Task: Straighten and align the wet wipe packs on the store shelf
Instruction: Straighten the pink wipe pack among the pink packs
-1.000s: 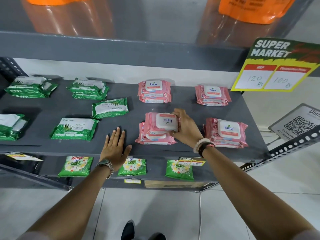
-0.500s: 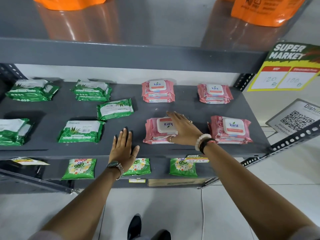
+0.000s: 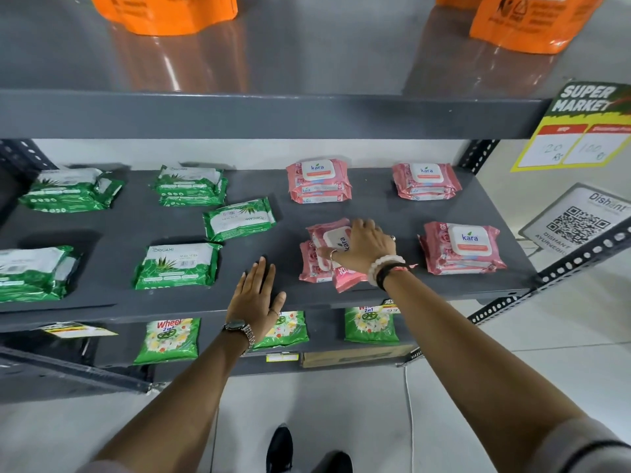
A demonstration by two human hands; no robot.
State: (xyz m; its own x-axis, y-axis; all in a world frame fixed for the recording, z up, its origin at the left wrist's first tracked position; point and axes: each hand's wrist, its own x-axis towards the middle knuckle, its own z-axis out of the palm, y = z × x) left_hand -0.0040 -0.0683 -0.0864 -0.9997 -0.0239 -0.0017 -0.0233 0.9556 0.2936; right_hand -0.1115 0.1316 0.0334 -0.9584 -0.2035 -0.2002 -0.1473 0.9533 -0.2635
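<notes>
Change: half a second back the top pink pack [image 3: 333, 242] lay square on the pack beneath it [image 3: 309, 266]; now it sits turned, its Kara lid sideways and one corner jutting over the front edge of the grey shelf [image 3: 136, 305].
Right hand [image 3: 367, 249]: laid flat over the turned pack, fingers extended and close together, thumb against the pack's near side; beaded and dark bands at the wrist.
Left hand [image 3: 254, 297]: unchanged, palm down on bare shelf left of the pink stack, fingers straight and slightly fanned, touching no pack; a metal watch on the wrist.
Other pink stacks: three, all reading "kara", squared up — rear centre [image 3: 319, 180], rear right [image 3: 426, 180], front right [image 3: 462, 247].
Green packs: "Origami" on the front pack [image 3: 176, 266]; a single one [image 3: 239, 221] behind it lies tilted.
Lower shelf: green "Wheel 2in1" sachets [image 3: 167, 339].
Signs: yellow card [image 3: 580, 128] reads "SUPER MARKET", handwritten 120 and 100; QR placard [image 3: 577, 220] reads "Dishant".
</notes>
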